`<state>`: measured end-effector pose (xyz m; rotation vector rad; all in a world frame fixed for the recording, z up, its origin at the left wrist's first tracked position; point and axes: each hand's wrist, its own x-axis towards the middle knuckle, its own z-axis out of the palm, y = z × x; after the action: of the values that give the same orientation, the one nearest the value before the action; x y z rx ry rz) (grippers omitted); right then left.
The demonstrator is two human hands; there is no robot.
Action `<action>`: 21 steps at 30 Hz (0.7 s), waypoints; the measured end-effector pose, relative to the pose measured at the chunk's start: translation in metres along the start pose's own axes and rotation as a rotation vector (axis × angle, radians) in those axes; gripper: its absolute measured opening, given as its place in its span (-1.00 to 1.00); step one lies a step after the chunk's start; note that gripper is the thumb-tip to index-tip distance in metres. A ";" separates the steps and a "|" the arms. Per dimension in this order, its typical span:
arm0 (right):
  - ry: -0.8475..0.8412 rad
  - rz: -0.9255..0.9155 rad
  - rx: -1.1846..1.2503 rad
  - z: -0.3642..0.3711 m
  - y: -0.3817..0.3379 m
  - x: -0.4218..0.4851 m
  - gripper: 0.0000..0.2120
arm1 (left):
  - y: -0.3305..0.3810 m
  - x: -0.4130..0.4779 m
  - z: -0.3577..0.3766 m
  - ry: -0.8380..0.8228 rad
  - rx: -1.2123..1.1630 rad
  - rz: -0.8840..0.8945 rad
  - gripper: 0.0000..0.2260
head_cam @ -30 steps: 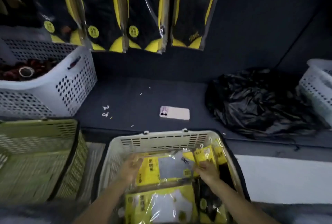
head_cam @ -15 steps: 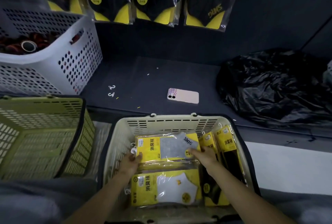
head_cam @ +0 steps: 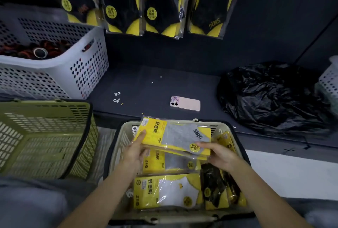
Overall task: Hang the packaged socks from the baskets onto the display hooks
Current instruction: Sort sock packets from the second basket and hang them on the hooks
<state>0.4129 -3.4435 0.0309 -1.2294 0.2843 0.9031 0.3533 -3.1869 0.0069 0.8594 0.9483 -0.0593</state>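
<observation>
A stack of grey sock packs [head_cam: 175, 135] with yellow cards is held flat just above the cream basket [head_cam: 119, 140]. My left hand [head_cam: 135, 152] grips its left end and my right hand [head_cam: 218, 154] grips its right end. Below in the basket lie another grey sock pack [head_cam: 173, 162], a white sock pack [head_cam: 164, 192] and black sock packs [head_cam: 214, 189] on the right. Several black sock packs [head_cam: 159, 4] hang in a row on the dark wall above; their hooks are out of frame.
A green basket [head_cam: 42, 136] stands to the left with nothing visible in it. A white basket [head_cam: 54, 67] of dark rolls sits behind it. A phone [head_cam: 185, 103], two loose white hooks [head_cam: 116, 97] and a black plastic bag [head_cam: 270, 96] lie on the dark shelf.
Both hands have lifted the grey sock packs up out of the cream basket, uncovering another grey pack beneath. The view has tilted up slightly.
</observation>
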 end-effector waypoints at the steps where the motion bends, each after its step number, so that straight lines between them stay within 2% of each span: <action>1: -0.003 -0.003 -0.015 0.001 0.000 -0.002 -0.68 | -0.004 -0.005 0.003 0.000 -0.068 -0.044 -0.80; 5: -0.004 0.045 -0.075 -0.001 0.001 -0.011 -0.60 | -0.025 -0.029 0.016 -0.111 -0.225 -0.173 -0.74; 7: 0.009 0.057 -0.133 -0.005 -0.002 -0.015 -0.57 | -0.030 -0.037 0.024 -0.144 -0.196 -0.176 -0.69; 9: 0.066 0.010 -0.177 -0.004 -0.004 -0.015 -0.49 | -0.026 -0.042 0.029 -0.156 -0.126 -0.106 -0.68; 12: 0.280 -0.180 -0.309 0.003 0.000 -0.009 -0.12 | -0.011 -0.041 0.033 -0.198 0.060 0.130 -0.72; 13: 0.332 -0.255 -0.366 0.009 -0.001 -0.008 -0.09 | -0.007 -0.041 0.034 -0.215 0.145 0.223 -0.74; 16: 0.303 -0.458 -0.533 0.030 -0.007 -0.003 -0.18 | 0.005 -0.036 0.040 -0.260 0.463 0.539 -0.82; 18: 0.202 -0.562 -0.582 0.042 -0.011 -0.001 -0.34 | 0.011 -0.031 0.044 -0.383 0.667 0.699 -0.77; 21: 0.136 -0.599 -0.581 0.049 -0.006 0.003 -0.57 | 0.014 -0.020 0.043 -0.556 0.868 0.744 -0.67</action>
<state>0.4064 -3.3985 0.0502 -1.7848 -0.2596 0.3791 0.3756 -3.2126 0.0425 1.8352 -0.0062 -0.0626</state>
